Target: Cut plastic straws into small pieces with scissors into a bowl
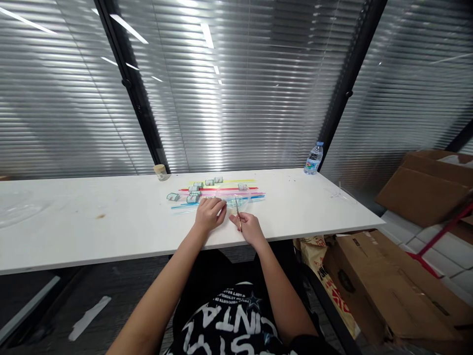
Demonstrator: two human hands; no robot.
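Right up close is a black shirt (236, 323) with big white letters on it, and two bare arms reach out over the edge of a white table (129, 212). Low on the right, next to the table, are a crinkly bag (314, 259) with red marks and a big brown box (399, 286). On the dark floor to the left lies a white strip (89, 318).

On the table, the right hand (250, 229) holds a small pair of scissors (238, 217), with the handles in its fingers and the thin blades pointing away from the shirt. The left hand (210, 214) is just beside it, palm down with its fingers bent and close together, at the near side of the sticks. I cannot tell if it is pinching anything.

Just past the hands lie long thin blue sticks (256, 197), with a see-through plastic bag (244, 199) on top. Next come pink sticks (258, 193), then a red stick (232, 189), then yellow sticks (244, 180). Little white and green rolls (173, 196) are on and around them, mostly on the left

At the far edge, a small jar (160, 172) stands on the left and a water bottle (312, 161) stands on the right. Behind it all hang shiny gray blinds (236, 108)
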